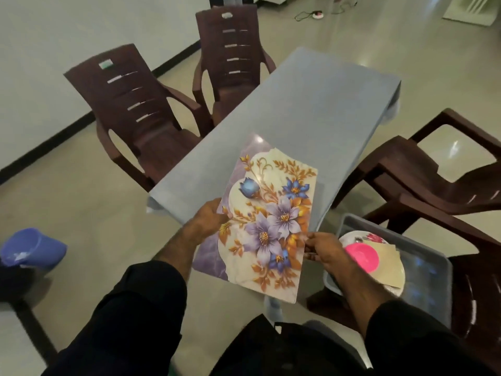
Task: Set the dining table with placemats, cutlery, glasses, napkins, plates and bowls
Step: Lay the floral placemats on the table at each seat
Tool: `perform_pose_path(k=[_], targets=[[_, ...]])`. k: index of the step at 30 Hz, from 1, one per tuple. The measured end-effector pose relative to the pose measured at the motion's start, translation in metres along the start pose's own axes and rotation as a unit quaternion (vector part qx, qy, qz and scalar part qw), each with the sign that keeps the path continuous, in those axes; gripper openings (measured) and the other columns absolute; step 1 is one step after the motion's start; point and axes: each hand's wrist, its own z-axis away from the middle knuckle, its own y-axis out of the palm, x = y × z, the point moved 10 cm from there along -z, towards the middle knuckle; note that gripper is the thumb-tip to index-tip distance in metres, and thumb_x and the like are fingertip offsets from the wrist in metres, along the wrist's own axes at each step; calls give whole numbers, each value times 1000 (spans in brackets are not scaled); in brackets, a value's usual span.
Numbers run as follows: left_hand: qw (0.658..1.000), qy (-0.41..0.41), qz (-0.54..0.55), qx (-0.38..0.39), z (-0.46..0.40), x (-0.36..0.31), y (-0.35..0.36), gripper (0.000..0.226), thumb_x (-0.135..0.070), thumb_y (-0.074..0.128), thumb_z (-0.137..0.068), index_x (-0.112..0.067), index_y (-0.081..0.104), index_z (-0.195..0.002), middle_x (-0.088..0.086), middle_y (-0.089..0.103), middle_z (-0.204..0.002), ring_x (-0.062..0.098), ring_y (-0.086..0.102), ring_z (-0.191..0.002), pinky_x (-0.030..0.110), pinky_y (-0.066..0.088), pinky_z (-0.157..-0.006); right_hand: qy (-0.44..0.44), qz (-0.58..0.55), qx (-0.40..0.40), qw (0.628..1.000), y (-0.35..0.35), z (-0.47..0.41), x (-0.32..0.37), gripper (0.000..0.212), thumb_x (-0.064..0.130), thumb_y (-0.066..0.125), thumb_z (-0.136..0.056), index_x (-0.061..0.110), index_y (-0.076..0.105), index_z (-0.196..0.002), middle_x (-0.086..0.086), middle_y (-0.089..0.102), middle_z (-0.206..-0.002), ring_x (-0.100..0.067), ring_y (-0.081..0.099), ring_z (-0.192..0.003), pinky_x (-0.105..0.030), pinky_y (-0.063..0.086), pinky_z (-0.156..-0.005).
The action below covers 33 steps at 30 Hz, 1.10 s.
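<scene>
Presently, head view: both hands hold one floral placemat (267, 213) in the air above the near end of the grey-blue table (311, 104). The left hand (210, 217) grips the mat's left edge, thumb on top. The right hand (324, 249) pinches the right edge, fingers curled round it. The mat is tilted, its far corner over the tabletop. At near right, a grey tray (428, 270) sits on a brown chair (474, 289) and carries a plate (352, 237), a pink bowl (362, 257) and a beige napkin (386, 263). Two more brown chairs (135, 104) stand at far left. A blue bucket (32, 249) lies at near left.
</scene>
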Motion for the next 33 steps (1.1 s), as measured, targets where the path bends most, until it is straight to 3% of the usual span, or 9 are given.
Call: perform_pose_path(k=[3,9,11,14,21,24,26,29,33], targets=[[1000,5,-20,3,-20,-5,-2,73,-65,87,-64,-31,70,-126,-2,77,-121,25,74,-107,50,62,-96,-5,-5,-45,999,-1,-9,7,19,-7,60,-96,-4,75,-108,-12,75,-80,-23,63,-69,-28,53,-60],[997,-10,-70,13,-83,4,22,40,-32,85,-89,-23,69,-124,1,76,-117,25,75,-103,51,64,-91,7,-69,-118,991,-25,-40,-7,23,3,73,-86,-13,74,-102,-24,71,-83,-31,61,-74,-29,52,-58],[997,-16,-78,21,-99,3,30,32,-30,84,-92,-24,69,-119,1,76,-113,24,74,-101,48,64,-90,15,-86,-131,988,-30,-48,-13,20,4,75,-85,-10,75,-100,-28,75,-90,-34,66,-76,-35,57,-65],[996,-28,-89,11,-118,2,30,32,-33,88,-87,-27,69,-112,0,76,-109,24,74,-97,45,64,-88,32,-91,-151,984,-32,-57,-21,17,4,79,-86,-6,75,-99,-24,78,-93,-37,74,-81,-44,60,-75],[993,-58,-99,8,-156,5,27,42,-31,92,-73,-22,69,-107,4,76,-106,30,74,-97,49,64,-89,57,-103,-222,968,-30,-49,-23,6,7,75,-95,2,74,-97,-16,79,-87,-25,72,-69,-30,58,-54],[989,-60,-132,17,-182,12,30,33,-22,86,-89,-18,67,-116,6,73,-114,30,72,-101,49,64,-91,60,-102,-261,958,-28,-48,-25,10,9,79,-92,2,75,-99,-16,79,-88,-30,73,-74,-41,64,-67],[987,-49,-155,18,-193,16,30,31,-19,83,-92,-15,67,-118,8,73,-117,30,71,-103,45,63,-90,54,-69,-305,948,-28,-42,-23,5,10,79,-88,12,76,-91,-8,79,-86,-30,75,-80,-46,64,-76],[981,-16,-190,20,-201,15,29,25,-22,82,-92,-16,66,-111,3,72,-108,26,69,-97,32,56,-76,47,-42,-361,931,-23,-28,-16,13,7,74,-81,20,75,-83,1,77,-86,-27,73,-85,-42,63,-82],[980,8,-197,24,-209,8,24,23,-25,83,-93,-16,67,-107,2,71,-101,20,67,-87,26,51,-67,50,-51,-401,913,-17,-12,-12,25,0,70,-84,23,74,-77,5,75,-82,-22,71,-84,-35,61,-81]])
